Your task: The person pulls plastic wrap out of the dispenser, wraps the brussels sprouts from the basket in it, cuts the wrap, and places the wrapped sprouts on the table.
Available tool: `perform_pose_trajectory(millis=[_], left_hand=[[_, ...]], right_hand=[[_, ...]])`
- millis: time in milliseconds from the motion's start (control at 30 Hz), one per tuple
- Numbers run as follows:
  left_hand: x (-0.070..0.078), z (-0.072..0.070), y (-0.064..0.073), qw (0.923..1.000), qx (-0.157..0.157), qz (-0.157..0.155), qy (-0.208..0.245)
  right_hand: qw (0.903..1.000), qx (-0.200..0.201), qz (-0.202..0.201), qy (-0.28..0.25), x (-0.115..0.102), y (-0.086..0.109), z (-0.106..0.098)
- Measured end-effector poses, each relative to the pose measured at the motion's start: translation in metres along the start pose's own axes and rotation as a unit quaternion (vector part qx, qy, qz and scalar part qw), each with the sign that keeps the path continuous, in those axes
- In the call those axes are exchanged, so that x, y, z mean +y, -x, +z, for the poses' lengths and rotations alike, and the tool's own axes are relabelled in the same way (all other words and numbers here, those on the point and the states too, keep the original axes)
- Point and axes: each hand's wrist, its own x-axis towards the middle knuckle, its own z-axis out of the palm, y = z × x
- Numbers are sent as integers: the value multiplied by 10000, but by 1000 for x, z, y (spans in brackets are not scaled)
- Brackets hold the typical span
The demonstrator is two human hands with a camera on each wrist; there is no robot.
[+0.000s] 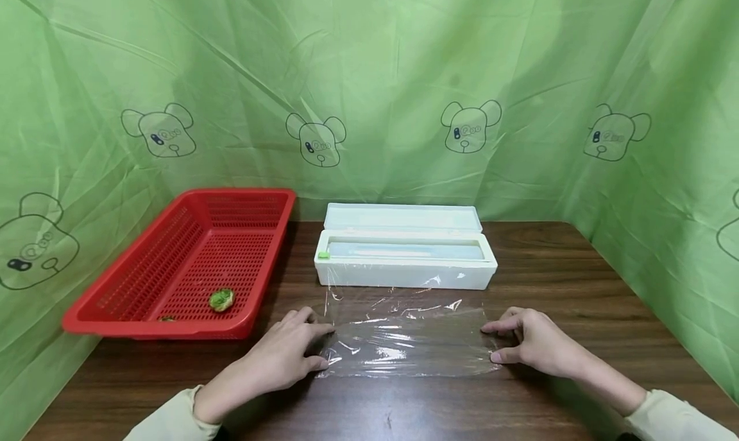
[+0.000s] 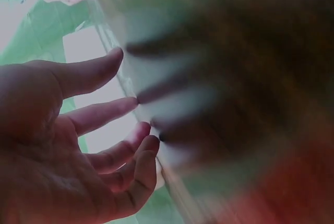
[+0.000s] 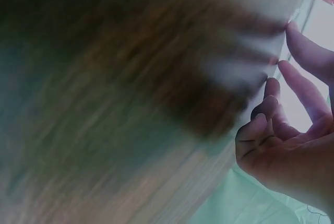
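A sheet of clear cling film point(image 1: 398, 348) lies over the wooden table, running forward to the front of a white cling film dispenser box point(image 1: 404, 275) whose lid stands raised. At the sheet's left edge, my left hand point(image 1: 285, 351) touches down with spread thumb and fingertips. My right hand point(image 1: 539, 341) touches the right edge with thumb and forefinger apart. Both wrist views show fingertips meeting the dark, reflective surface: the left hand point(image 2: 68, 140) with its thumb and fingers spread, the right hand point(image 3: 292, 145) with its outer fingers bent.
A red plastic basket point(image 1: 262, 280) stands at the left, holding a small green-and-pale vegetable piece point(image 1: 222, 300) and another bit near its front wall. A green slider point(image 1: 324, 255) sits at the box's left end. Green cloth point(image 1: 392, 94) with bear drawings encloses the brown table point(image 1: 554, 261).
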Motion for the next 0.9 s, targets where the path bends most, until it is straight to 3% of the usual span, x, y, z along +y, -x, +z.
perform_pose_trajectory(millis=[367, 667, 900], left_hand=[[-11, -13, -1, 9967, -351, 101, 723], [-12, -16, -1, 9966, -521, 72, 631], [-15, -20, 1, 9943, -560, 229, 874]], right_hand=[[9976, -110, -361, -577, 4, -1, -8], [9989, -123, -437, -146, 3, -5, -4], [9990, -109, -436, -56, 6, -5, -5]])
